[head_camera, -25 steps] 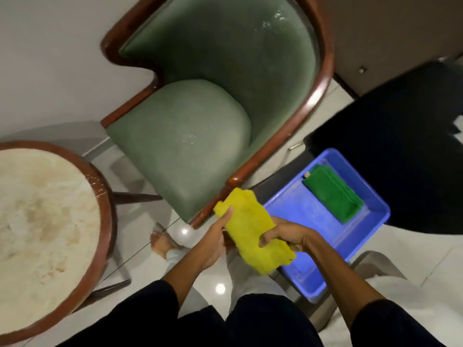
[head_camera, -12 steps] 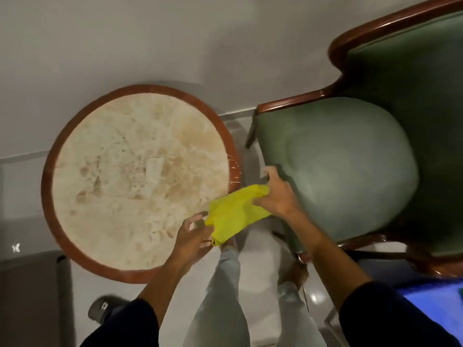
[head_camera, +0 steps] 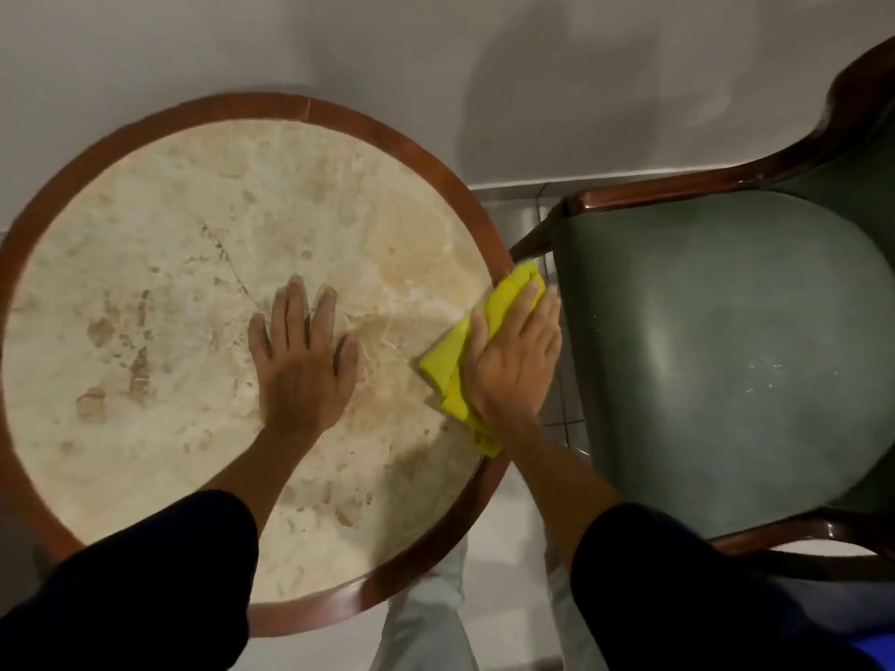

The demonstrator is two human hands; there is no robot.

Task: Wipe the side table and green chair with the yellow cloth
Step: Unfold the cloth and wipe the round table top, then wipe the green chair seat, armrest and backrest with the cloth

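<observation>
Because the right hand (head_camera: 513, 360) presses the yellow cloth (head_camera: 453, 360) flat under an open palm right at the tabletop's (head_camera: 193, 234) right rim (head_camera: 486, 234), a stroke outward could push the cloth off the edge into the gap beside the green chair (head_camera: 726, 355) (nothing pinches it, so it would simply drop to the floor). The left hand (head_camera: 300, 360) lies spread and empty near the middle of the marble, bracing; leaning hard there might rock the side table. Further off, the far half looks unwiped, and a short reach could miss it.
</observation>
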